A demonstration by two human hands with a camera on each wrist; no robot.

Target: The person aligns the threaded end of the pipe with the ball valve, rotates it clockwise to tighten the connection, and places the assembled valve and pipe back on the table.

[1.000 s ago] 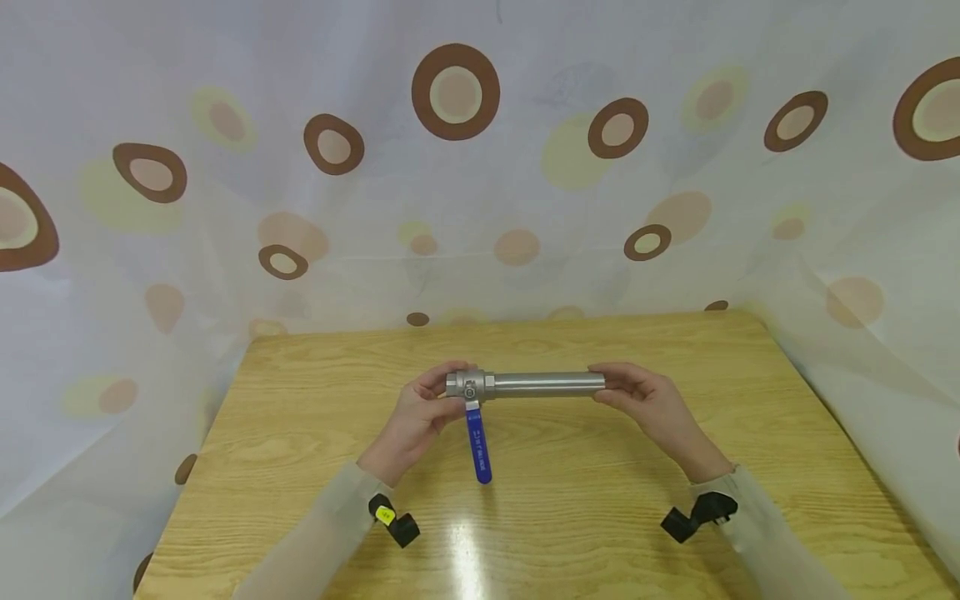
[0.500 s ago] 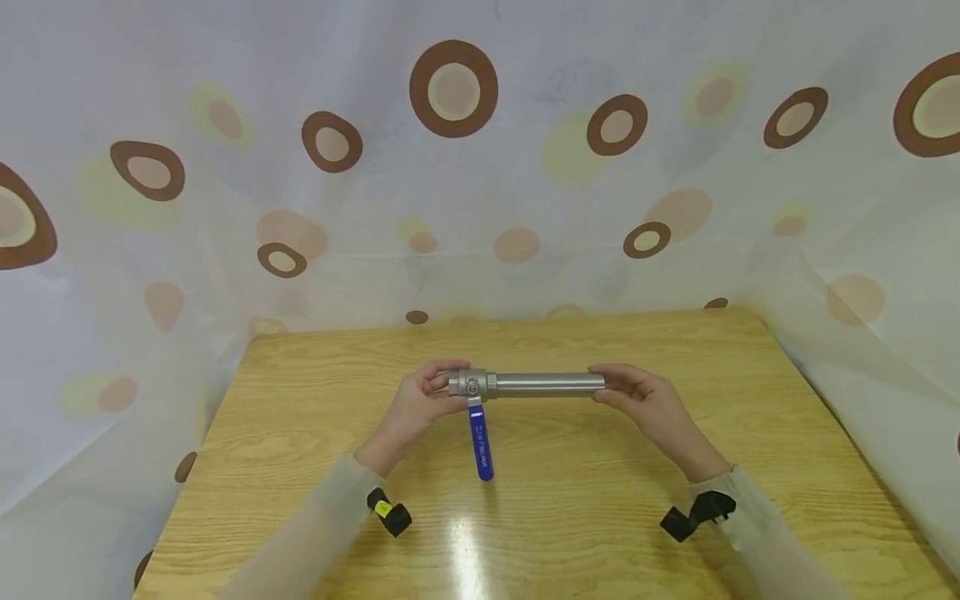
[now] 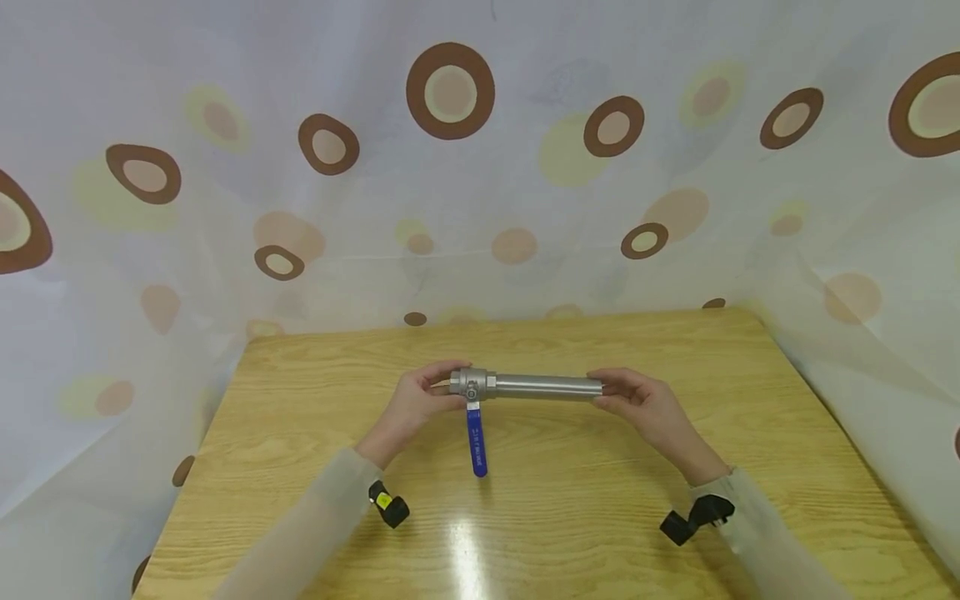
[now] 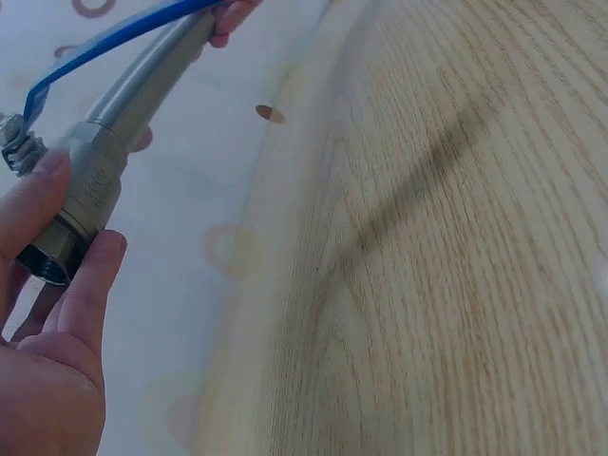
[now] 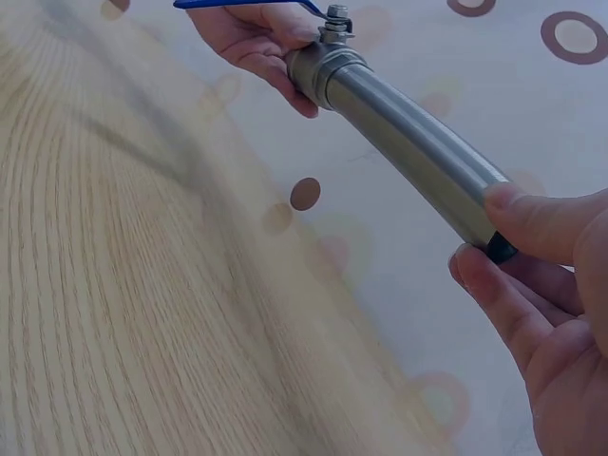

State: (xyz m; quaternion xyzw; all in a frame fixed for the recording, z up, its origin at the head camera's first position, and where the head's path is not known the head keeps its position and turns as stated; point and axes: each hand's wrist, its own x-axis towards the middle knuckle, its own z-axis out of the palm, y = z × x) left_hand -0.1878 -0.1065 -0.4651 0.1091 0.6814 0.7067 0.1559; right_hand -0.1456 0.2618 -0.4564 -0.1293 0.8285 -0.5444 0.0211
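Note:
A metal ball valve [image 3: 473, 382] with a long blue lever handle [image 3: 477, 442] is joined to a straight steel pipe [image 3: 543, 387]. Both are held up level above the table, as their shadow in the left wrist view shows. My left hand [image 3: 414, 408] grips the valve body near its open hexagonal end, thumb on the near side. At the pipe's far right end, my right hand [image 3: 648, 410] pinches it between thumb and fingers. In the right wrist view the thumb lies on top of the pipe [image 5: 418, 142] near its dark open end. The lever points toward the person.
Beneath the hands is a wood-grain table [image 3: 570, 500]. A white cloth [image 3: 517, 192] with brown and beige circles hangs behind it and along both sides. Black wrist cameras sit on both sleeves.
The lever's tip has swung slightly left over the last half second. The pipe's right end has dipped a little. Both hands keep their hold.

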